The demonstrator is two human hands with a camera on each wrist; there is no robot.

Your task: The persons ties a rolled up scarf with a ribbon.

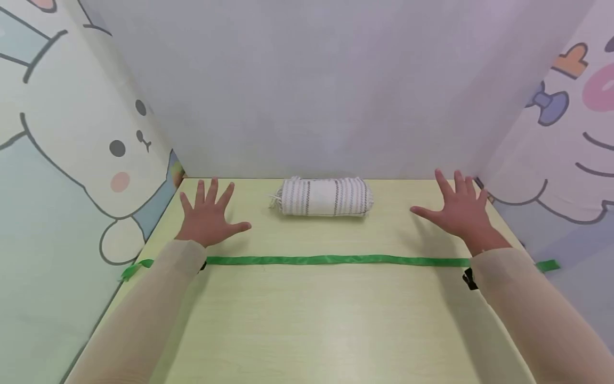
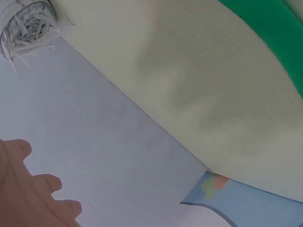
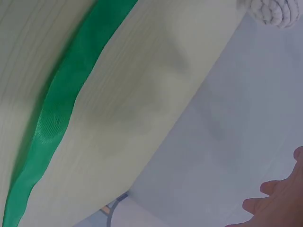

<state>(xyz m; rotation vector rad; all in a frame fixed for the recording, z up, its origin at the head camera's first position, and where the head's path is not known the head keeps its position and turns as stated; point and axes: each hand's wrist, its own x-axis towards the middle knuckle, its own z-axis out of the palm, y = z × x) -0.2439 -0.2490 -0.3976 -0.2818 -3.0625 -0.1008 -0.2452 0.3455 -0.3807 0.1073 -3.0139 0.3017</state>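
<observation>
A rolled striped cloth (image 1: pixel 322 197) with fringed ends lies near the back edge of the table, between the two hands. To its left, my left hand (image 1: pixel 206 216) is held over the table with fingers spread and nothing in it. My right hand (image 1: pixel 457 210) is spread the same way on the right side, also holding nothing. The left wrist view catches the fringed, coiled end of the cloth roll (image 2: pixel 31 28) at the upper left. In the right wrist view, the other end of the roll (image 3: pixel 274 10) shows at the top right corner.
A green ribbon (image 1: pixel 326 260) runs across the pale wooden table (image 1: pixel 307 320), passing under both forearms. A plain light backdrop (image 1: pixel 307 90) rises behind the table. Side panels with cartoon animals stand at the left (image 1: pixel 72 160) and right (image 1: pixel 542 160).
</observation>
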